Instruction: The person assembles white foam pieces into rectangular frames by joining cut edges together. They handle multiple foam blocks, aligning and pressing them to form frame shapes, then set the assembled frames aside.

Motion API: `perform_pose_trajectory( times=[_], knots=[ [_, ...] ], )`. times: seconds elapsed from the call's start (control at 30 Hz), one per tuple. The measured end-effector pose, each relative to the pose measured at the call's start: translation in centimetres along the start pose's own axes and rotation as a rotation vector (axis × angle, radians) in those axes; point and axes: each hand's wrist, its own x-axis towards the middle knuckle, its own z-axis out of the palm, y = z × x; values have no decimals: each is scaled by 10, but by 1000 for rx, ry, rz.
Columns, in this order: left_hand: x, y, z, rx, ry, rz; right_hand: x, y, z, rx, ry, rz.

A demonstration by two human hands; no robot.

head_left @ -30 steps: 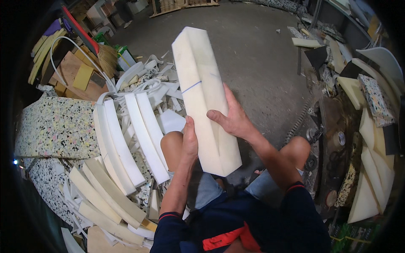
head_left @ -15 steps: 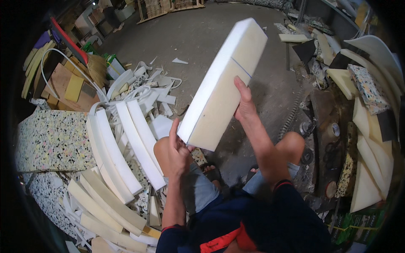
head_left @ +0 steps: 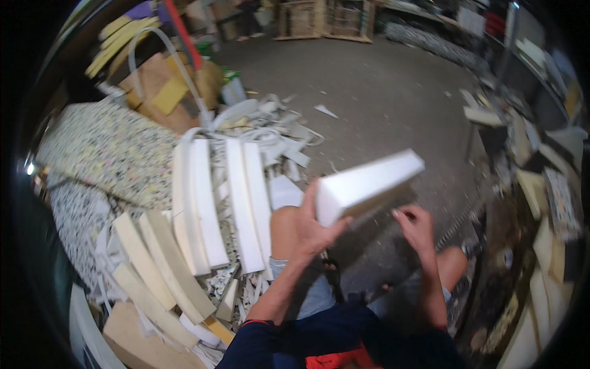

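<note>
A long foam block (head_left: 375, 184), white on its upper faces with a cream side below, hangs tilted in front of me, its far end up to the right. My left hand (head_left: 316, 224) clasps its near left end, thumb under the lower edge and fingers along the side. Just below the block's right half is my right hand (head_left: 418, 227), apart from it, fingers loosely curled, with nothing visible in them; motion blurs it a little. Beside my left knee lie curved white foam strips (head_left: 243, 209) and cream foam strips (head_left: 178, 264).
A heap of white foam scraps (head_left: 289, 138) lies beyond the strips. Speckled foam slabs (head_left: 114, 154) are at the left, near a broom with a red handle (head_left: 181, 31). More foam offcuts (head_left: 562, 203) crowd the right side. Wooden frames (head_left: 326, 21) stand far back on the grey floor.
The foam block has come down and swung toward horizontal, turning its white side up. My right hand has let go of it, while my left now clasps its end. The view has shifted left.
</note>
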Motion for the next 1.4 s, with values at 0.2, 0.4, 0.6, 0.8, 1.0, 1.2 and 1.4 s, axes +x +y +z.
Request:
perform_pose_trajectory(
  times=[0.2, 0.4, 0.6, 0.8, 1.0, 1.2, 1.4],
  knots=[
    [7, 12, 2, 295, -279, 266, -17, -22, -10, -361, 59, -625],
    [-3, 11, -1, 194, -242, 288, -15, 24, 28, 119, -354, -363],
    [-19, -36, -64, 240, 388, -10, -15, 64, 18, 27, -67, -266],
    [-18, -165, -161, 825, 430, -513, 2, 72, -2, 34, 15, -309],
    [-20, -244, -129, 1125, 354, -514, 16, 64, 17, 71, -29, -249],
    [3, -250, -135, 1024, 427, -619, 15, 60, 36, 136, -16, -252],
    [-1, -321, -105, 1174, 227, -470, 6, 70, 41, 112, -48, -263]
  ],
)
